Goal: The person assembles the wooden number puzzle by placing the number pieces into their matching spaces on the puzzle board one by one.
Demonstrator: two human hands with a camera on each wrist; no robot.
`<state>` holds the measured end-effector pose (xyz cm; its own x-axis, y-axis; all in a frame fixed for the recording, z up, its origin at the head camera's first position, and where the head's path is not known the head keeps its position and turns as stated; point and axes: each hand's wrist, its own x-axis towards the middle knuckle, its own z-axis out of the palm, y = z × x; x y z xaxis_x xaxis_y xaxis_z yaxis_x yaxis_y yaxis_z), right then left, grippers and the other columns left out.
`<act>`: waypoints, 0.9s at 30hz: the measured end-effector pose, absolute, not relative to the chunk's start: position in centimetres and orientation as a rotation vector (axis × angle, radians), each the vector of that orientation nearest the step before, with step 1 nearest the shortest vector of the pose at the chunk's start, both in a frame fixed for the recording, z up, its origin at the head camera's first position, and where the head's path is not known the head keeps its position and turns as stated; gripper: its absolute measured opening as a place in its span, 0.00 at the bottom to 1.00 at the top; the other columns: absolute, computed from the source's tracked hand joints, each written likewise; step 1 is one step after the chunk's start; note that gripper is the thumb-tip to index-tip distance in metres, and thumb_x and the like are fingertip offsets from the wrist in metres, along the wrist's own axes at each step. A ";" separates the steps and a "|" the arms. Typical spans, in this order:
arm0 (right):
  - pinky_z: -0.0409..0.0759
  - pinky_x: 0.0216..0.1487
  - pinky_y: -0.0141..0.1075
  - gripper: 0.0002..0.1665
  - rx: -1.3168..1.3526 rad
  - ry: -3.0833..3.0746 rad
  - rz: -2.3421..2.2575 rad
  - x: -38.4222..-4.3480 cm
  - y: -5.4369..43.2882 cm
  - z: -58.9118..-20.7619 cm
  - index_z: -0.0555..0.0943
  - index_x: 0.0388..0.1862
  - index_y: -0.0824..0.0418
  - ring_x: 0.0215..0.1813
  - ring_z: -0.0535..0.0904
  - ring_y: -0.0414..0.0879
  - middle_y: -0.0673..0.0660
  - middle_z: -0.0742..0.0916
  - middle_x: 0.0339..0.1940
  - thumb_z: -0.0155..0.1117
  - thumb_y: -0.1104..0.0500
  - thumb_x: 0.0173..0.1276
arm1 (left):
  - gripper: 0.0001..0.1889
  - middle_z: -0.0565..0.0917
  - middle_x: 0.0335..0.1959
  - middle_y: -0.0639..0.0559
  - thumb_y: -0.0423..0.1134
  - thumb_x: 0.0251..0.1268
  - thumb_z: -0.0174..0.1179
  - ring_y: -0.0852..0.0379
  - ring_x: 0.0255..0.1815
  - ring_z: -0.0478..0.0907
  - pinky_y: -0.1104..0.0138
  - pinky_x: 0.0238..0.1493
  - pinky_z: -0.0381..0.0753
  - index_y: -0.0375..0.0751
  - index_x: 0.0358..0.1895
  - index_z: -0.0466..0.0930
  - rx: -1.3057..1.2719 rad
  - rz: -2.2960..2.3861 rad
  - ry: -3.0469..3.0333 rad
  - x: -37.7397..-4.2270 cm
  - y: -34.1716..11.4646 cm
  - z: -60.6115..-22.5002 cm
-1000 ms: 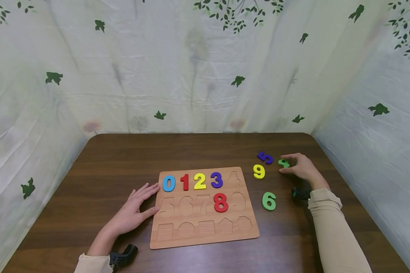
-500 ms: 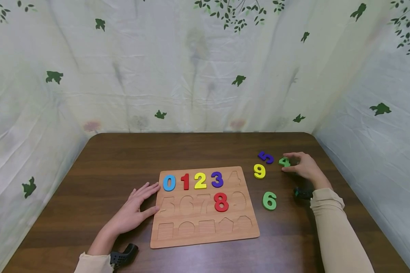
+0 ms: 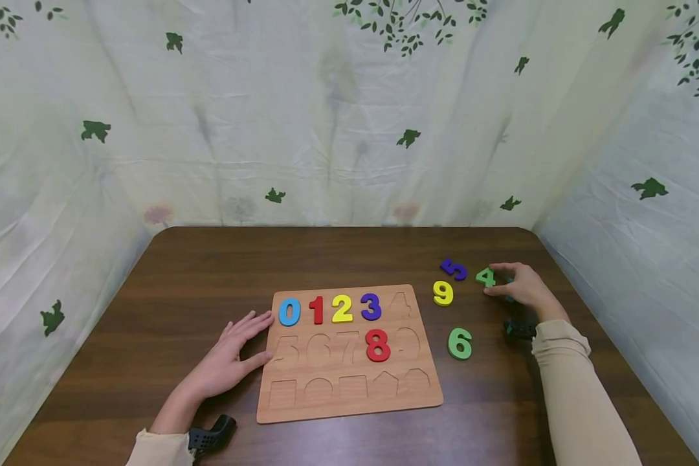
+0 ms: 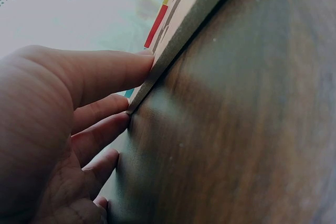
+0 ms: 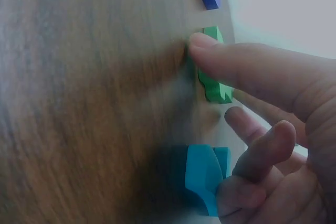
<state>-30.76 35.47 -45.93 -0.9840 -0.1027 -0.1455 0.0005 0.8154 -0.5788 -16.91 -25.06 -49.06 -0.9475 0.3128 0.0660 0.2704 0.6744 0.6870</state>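
Observation:
My right hand [image 3: 523, 288] has its thumb and index finger at opposite edges of a green wooden number 4 [image 3: 485, 277], pinching it on the table. In the right wrist view, the thumb [image 5: 247, 66] crosses in front of the green 4 [image 5: 218, 92], and the other fingers bend above a teal piece [image 5: 202, 169]. That piece is mostly hidden under the hand in the head view. My left hand [image 3: 224, 362] rests with fingers spread at the left edge of a wooden number puzzle board [image 3: 349, 395]; its thumb touches the board's edge [image 4: 173, 45] in the left wrist view.
Blue 0 [image 3: 289, 312], red 1 [image 3: 317, 310], yellow 2 [image 3: 342, 309], purple 3 [image 3: 370, 307] and red 8 [image 3: 377, 345] are on the board. Purple 5 [image 3: 453, 269], yellow 9 [image 3: 443, 293] and green 6 [image 3: 459, 343] lie on the table to its right.
My right hand has shifted slightly right, and the green 4 has turned a little more upright, with more of it showing. The left hand and board have kept their places.

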 end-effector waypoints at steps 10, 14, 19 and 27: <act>0.66 0.77 0.72 0.48 -0.100 2.856 -0.860 -31.1 35.3 -45.8 0.71 0.78 0.73 0.78 0.66 0.78 0.79 0.75 0.75 0.79 0.49 0.69 | 0.37 0.68 0.83 0.37 0.48 0.73 0.70 0.28 0.88 0.50 0.24 0.82 0.37 0.40 0.80 0.71 0.488 1.144 2.820 -16.9 -25.0 -49.0; 0.67 0.76 0.72 0.47 -0.103 2.852 -0.848 -31.3 35.3 -45.7 0.71 0.78 0.72 0.77 0.67 0.78 0.79 0.77 0.74 0.78 0.49 0.70 | 0.37 0.68 0.83 0.37 0.48 0.73 0.70 0.28 0.88 0.50 0.24 0.82 0.38 0.40 0.80 0.71 0.494 1.144 2.822 -16.9 -25.1 -49.0; 0.69 0.76 0.71 0.45 -0.113 2.850 -0.859 -31.3 35.2 -45.7 0.73 0.77 0.72 0.75 0.70 0.76 0.78 0.81 0.69 0.78 0.50 0.69 | 0.37 0.68 0.83 0.36 0.48 0.73 0.70 0.28 0.88 0.50 0.24 0.82 0.37 0.40 0.80 0.71 0.497 1.149 2.822 -16.8 -25.0 -49.0; 0.74 0.71 0.66 0.45 -0.108 2.822 -0.887 -31.2 35.0 -45.5 0.73 0.76 0.72 0.67 0.76 0.70 0.74 0.84 0.62 0.79 0.51 0.69 | 0.37 0.68 0.83 0.36 0.48 0.73 0.70 0.27 0.88 0.50 0.24 0.82 0.37 0.40 0.80 0.71 0.498 1.153 2.817 -16.8 -25.0 -48.9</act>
<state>-31.23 34.98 -45.50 -0.9809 -0.1230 -0.1508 -0.0147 0.8194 -0.5731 -16.83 -25.05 -48.91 -0.9463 0.3159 0.0684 0.2732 0.6686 0.6916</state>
